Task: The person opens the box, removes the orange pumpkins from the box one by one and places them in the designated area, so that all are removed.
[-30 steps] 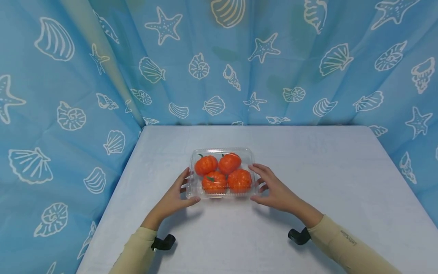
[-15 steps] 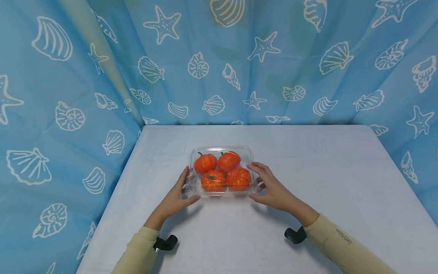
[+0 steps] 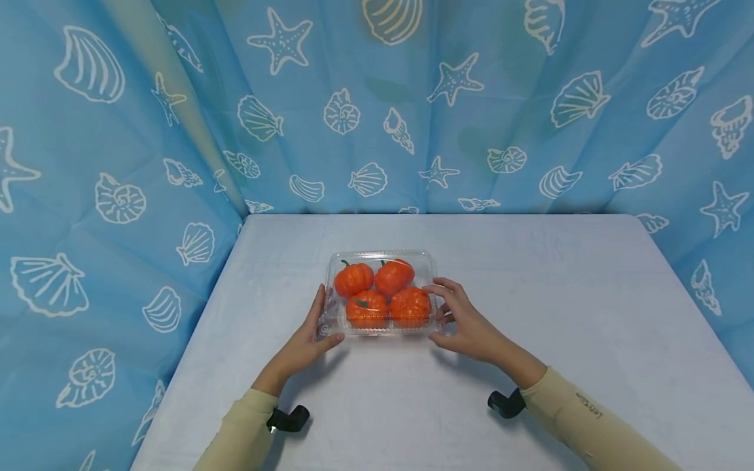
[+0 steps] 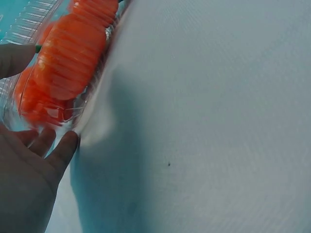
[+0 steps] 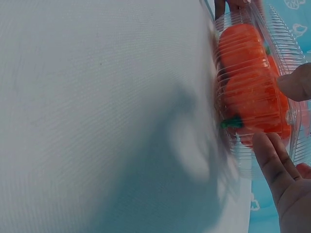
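Observation:
A clear plastic clamshell box (image 3: 379,330) with several orange pumpkins (image 3: 368,309) inside sits on the table, its lid down. My left hand (image 3: 302,347) is at the box's left end, its fingers extended along that side and its thumb by the front left corner. At the opposite end my right hand (image 3: 468,327) has fingertips at the right side and lid edge, with the thumb near the front right corner. In the left wrist view, fingertips (image 4: 70,138) lie against the box's end. Straight fingers (image 5: 272,158) reach the box in the right wrist view.
The white-covered table (image 3: 565,294) extends around the box, mostly to the right and in front. A blue shell-print curtain (image 3: 412,137) hangs behind the table and along its left side. Dark wrist-camera mounts (image 3: 288,418) stick out from both wrists.
Both hands' fingers have come slightly closer to the box's ends, the right fingers bending a little more. The box sits slightly higher in the head view, mostly along with a small camera shift.

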Available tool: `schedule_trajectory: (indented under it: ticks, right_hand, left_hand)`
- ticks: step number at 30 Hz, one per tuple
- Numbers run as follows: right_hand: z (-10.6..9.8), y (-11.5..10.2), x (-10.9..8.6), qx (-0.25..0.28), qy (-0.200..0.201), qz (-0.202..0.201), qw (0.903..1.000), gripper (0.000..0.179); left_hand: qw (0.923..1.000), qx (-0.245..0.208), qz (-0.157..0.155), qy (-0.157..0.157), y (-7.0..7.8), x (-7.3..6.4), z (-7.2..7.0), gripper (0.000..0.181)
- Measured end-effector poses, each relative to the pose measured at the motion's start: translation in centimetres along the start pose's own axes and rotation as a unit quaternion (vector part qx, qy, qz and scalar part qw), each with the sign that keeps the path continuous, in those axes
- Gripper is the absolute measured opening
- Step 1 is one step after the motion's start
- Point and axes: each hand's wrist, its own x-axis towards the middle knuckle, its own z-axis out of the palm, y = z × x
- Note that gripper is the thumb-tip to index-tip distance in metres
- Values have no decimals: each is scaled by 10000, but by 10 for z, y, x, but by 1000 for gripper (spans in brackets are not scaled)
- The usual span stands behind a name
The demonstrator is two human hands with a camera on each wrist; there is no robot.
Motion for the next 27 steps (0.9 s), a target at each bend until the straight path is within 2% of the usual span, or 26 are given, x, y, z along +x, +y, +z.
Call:
schedule_trajectory:
  ticks: [10,27]
  right_hand:
    - [-1,-2,0,28,-19,-21,10000,83]
    - [0,1,1,77,43,-184,9998,82]
  left_hand:
    - [9994,-317,165,38,-4,2,5,94]
    - [9960,-363,653,483,-11,-2,14,79]
